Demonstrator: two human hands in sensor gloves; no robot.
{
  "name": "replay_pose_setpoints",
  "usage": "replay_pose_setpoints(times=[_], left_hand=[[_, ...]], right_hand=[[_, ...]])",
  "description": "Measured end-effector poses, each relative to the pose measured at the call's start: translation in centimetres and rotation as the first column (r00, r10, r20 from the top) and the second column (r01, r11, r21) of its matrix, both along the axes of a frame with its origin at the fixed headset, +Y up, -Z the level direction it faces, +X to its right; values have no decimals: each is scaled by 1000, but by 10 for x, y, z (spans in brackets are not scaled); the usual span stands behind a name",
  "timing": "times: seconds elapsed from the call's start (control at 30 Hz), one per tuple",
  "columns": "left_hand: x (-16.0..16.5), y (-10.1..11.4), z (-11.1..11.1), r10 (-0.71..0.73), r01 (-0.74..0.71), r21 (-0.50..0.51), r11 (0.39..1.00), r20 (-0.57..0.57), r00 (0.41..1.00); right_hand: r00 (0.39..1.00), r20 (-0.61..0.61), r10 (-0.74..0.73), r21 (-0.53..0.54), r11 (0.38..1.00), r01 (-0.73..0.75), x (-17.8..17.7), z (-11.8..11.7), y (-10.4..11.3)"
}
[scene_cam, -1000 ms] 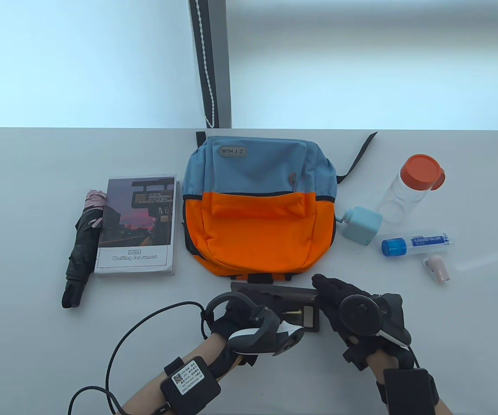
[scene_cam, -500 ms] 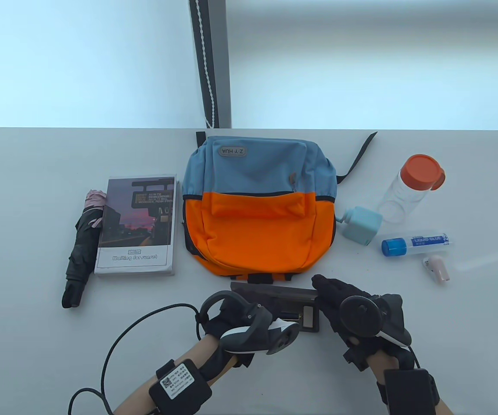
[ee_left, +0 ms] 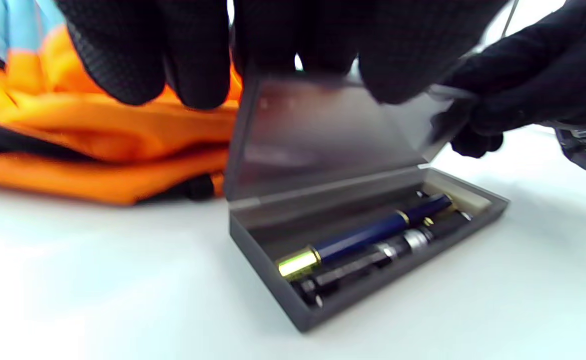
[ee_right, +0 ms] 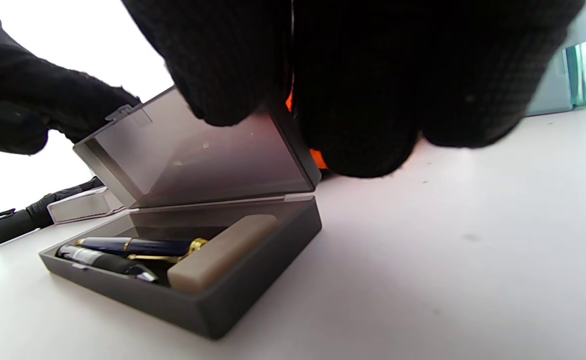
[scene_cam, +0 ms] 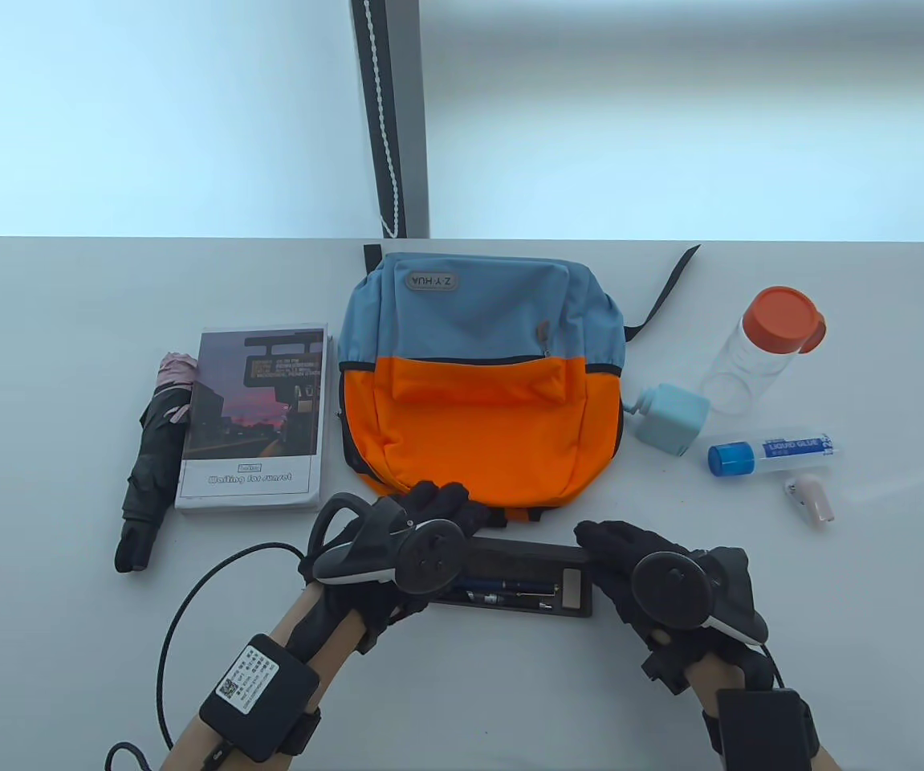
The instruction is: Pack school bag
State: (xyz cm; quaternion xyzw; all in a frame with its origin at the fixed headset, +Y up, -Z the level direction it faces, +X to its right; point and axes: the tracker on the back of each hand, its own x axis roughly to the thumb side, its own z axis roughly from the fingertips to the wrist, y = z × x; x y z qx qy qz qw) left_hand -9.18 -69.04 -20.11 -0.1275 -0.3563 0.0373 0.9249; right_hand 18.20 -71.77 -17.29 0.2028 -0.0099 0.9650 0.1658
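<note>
— Well, where was the dark grey plastic pencil case (scene_cam: pixel 526 585) at that point?
— On the white table (scene_cam: pixel 44 337), just in front of the blue-and-orange fabric backpack (scene_cam: pixel 482 377), its smoky translucent lid (ee_left: pixel 322 135) tilted up.
— And the hands?
— The left hand (scene_cam: pixel 421 522) reached over the lid's top edge, fingertips (ee_left: pixel 193 80) at it; whether they pinched it or merely touched it, I couldn't tell, since the glove blocked the contact. The right hand (scene_cam: pixel 638 562) held the lid's other end between thumb and fingers.
— What lay inside?
— A navy pen with gold trim (ee_left: pixel 372 232), a black pen (ee_left: pixel 357 265) and a beige eraser block (ee_right: pixel 223 252). From above, the left tracker hid much of the case.
— Anything else hard to read?
— The right wrist view was half filled by black fingers (ee_right: pixel 362 100); behind them only a sliver of a pale blue object (ee_right: pixel 557 90) showed.
</note>
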Motion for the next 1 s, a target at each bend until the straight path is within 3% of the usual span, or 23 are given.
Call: replay_pose_setpoints(times=[0.1,0.43,0.77,0.83,1.0], left_hand=[[0,-4,3,13,-14,24,1000,24,1000],[4,-24,6,-27,30,-84,996,34,999],[10,-36,10,-90,88,49,995,25,996],[11,-38,14,-90,86,118,989,29,995],[10,-40,17,-90,88,136,987,12,996]], right_hand=[[999,-38,18,-30,999,-19,0,1,-2],[987,-137,78,-68,994,-88,-5,2,-10],[966,-194,168,-79,979,-186,-16,6,-17],[968,-185,172,-67,980,-187,-19,7,-18],[967,-159,201,-37,977,-209,-24,7,-17]])
